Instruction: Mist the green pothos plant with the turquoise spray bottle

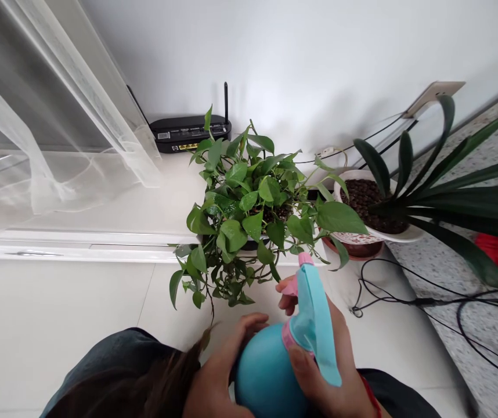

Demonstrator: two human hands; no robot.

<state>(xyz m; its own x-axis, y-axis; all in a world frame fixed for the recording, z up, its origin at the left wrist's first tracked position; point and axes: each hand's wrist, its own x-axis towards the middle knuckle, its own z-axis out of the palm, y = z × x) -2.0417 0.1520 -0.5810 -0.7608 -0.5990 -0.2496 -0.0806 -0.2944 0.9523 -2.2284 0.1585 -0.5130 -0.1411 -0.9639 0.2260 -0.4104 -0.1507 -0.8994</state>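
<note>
Spray bottle (270,371) sat low centre, nozzle aimed up-frame at pothos (249,215) directly ahead; right hand (323,354) clamped on trigger neck, left hand (223,371) cupped round bottle's belly.

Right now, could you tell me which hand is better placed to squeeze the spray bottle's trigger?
The right hand: it grips the spray bottle at its neck with fingers by the trigger, while the left hand cradles the body.
</note>
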